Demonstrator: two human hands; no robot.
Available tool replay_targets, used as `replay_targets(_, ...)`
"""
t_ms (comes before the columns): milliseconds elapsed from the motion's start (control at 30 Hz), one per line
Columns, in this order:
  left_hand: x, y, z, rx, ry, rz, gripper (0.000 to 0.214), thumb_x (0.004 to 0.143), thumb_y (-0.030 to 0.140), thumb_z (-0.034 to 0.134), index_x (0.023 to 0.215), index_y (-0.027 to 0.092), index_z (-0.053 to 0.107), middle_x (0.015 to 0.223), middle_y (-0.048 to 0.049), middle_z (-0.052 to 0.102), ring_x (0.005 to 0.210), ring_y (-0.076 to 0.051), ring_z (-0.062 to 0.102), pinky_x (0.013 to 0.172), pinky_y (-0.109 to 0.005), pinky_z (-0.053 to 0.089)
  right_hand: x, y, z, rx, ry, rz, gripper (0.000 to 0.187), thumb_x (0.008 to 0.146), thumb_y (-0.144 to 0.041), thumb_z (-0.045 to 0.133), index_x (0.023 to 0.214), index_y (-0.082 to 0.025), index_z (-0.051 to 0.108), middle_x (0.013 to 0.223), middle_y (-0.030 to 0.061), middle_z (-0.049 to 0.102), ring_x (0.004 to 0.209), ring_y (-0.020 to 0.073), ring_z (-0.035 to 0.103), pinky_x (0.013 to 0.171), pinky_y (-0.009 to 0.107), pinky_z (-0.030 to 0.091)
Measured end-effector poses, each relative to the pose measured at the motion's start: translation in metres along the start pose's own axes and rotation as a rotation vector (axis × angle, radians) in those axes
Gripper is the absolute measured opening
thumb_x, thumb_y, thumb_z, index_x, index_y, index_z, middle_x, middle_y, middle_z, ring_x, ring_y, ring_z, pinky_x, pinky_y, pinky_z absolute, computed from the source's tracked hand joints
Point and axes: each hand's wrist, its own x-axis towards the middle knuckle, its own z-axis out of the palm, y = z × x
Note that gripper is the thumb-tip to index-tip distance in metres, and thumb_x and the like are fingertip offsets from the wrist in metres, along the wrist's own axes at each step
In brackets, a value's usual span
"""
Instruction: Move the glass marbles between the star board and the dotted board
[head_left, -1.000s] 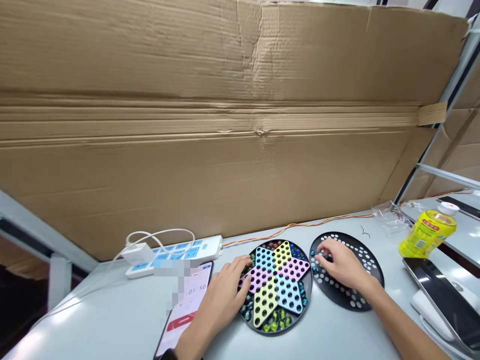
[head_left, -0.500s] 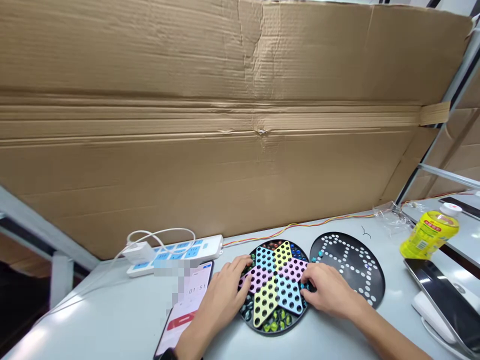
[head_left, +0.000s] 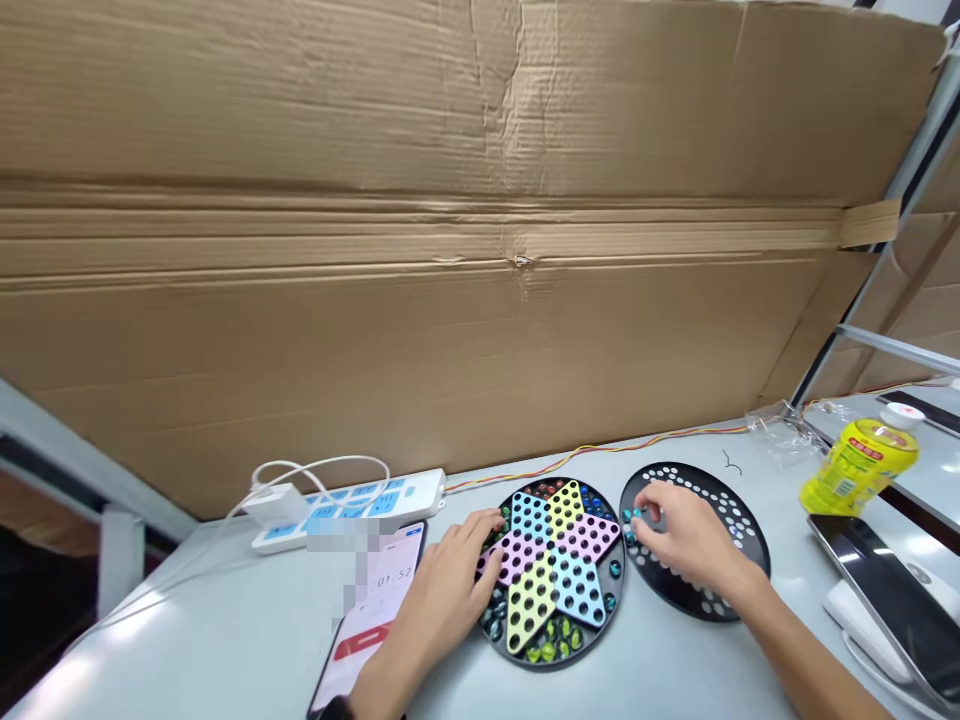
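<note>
Working at a round black disc (head_left: 750, 560) printed with white dots, the right hand (head_left: 686, 540) curls down over its left edge, fingers bunched close around a few teal glass marbles (head_left: 634, 522). From this view I cannot tell whether they are clamped or only touched. The left hand (head_left: 442, 590) lies open, fingers apart, on the left edge of a Chinese checkers board (head_left: 600, 625), whose pastel star sits on a round black base just beside the disc. More marbles lie in the base's pockets between the star's points.

The step in hand looks like handling marbles at the disc, next to the board. Any carry from there calls for the fingers to close fully and lift over the disc's edge. The narrow gap and loose marbles near the board's edge leave little room for a slip.

A smartphone (head_left: 367, 620) showing a running timer lies beneath the left hand. Behind it sit a white power strip (head_left: 345, 510) and a charger (head_left: 276, 505). To the right stand a yellow drink bottle (head_left: 859, 465) and a dark glass tablet (head_left: 885, 590). A large cardboard sheet (head_left: 450, 230) fills the background.
</note>
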Motion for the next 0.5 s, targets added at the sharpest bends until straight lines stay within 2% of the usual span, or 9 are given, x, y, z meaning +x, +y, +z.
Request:
replay_targets(100, 0.000, 0.001, -0.001, -0.003, -0.013, -0.004, 0.035, 0.096, 0.036, 0.040, 0.122, 0.025, 0.061, 0.134, -0.0069, 0.064, 0.114, -0.028, 0.063, 0.096, -0.043, 0.051, 0.005, 0.018, -0.003, -0.036, -0.013, 0.061, 0.016, 0.085, -0.024, 0.053, 0.095, -0.020, 0.065, 0.090, 0.0046, 0.068, 0.087, 0.0222, 0.062, 0.075, 0.031, 0.039)
replay_targets(200, 0.000, 0.001, -0.001, -0.002, -0.025, -0.017, 0.036, 0.096, 0.036, 0.039, 0.124, 0.025, 0.059, 0.136, -0.0067, 0.063, 0.116, -0.028, 0.061, 0.097, -0.044, 0.050, 0.005, 0.022, -0.002, 0.060, -0.011, 0.017, 0.022, 0.088, -0.026, 0.050, 0.102, -0.021, 0.066, 0.092, 0.0044, 0.069, 0.088, 0.0216, 0.062, 0.078, 0.031, 0.041)
replay_targets(267, 0.000, 0.001, -0.001, -0.003, -0.026, -0.016, 0.036, 0.096, 0.036, 0.039, 0.124, 0.025, 0.059, 0.136, -0.0065, 0.062, 0.116, -0.028, 0.061, 0.097, -0.045, 0.050, 0.002, 0.014, -0.001, 0.139, -0.039, -0.064, 0.022, 0.090, -0.027, 0.049, 0.101, -0.022, 0.067, 0.091, 0.0034, 0.068, 0.085, 0.0199, 0.062, 0.077, 0.030, 0.041)
replay_targets(367, 0.000, 0.001, 0.000, -0.004, -0.017, -0.001, 0.035, 0.096, 0.036, 0.040, 0.123, 0.024, 0.060, 0.134, -0.0068, 0.063, 0.114, -0.028, 0.062, 0.096, -0.044, 0.050, -0.004, -0.005, 0.006, 0.162, -0.149, -0.178, 0.014, 0.086, -0.028, 0.056, 0.091, -0.022, 0.068, 0.088, 0.0021, 0.067, 0.080, 0.0183, 0.060, 0.074, 0.028, 0.040)
replay_targets(500, 0.000, 0.001, 0.000, 0.002, -0.005, 0.005, 0.035, 0.096, 0.036, 0.040, 0.123, 0.024, 0.060, 0.134, -0.0068, 0.063, 0.113, -0.027, 0.062, 0.096, -0.043, 0.050, -0.011, -0.023, 0.022, 0.067, -0.228, -0.207, 0.010, 0.079, -0.022, 0.059, 0.082, -0.020, 0.067, 0.087, 0.0036, 0.067, 0.080, 0.0187, 0.058, 0.072, 0.028, 0.038)
